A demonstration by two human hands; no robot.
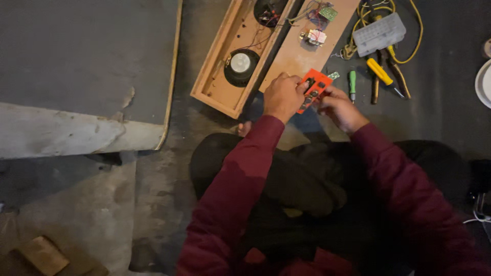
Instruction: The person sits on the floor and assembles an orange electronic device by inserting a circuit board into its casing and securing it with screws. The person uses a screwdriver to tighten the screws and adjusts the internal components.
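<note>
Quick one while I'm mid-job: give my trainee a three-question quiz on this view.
1. True or false: both hands hold the orange panel.
2. Which lies nearer the right hand: the green screwdriver or the round speaker?
3. What does the round speaker sit in?

Key
1. True: the left hand grips it too.
2. The green screwdriver.
3. The open wooden box on the floor.
</note>
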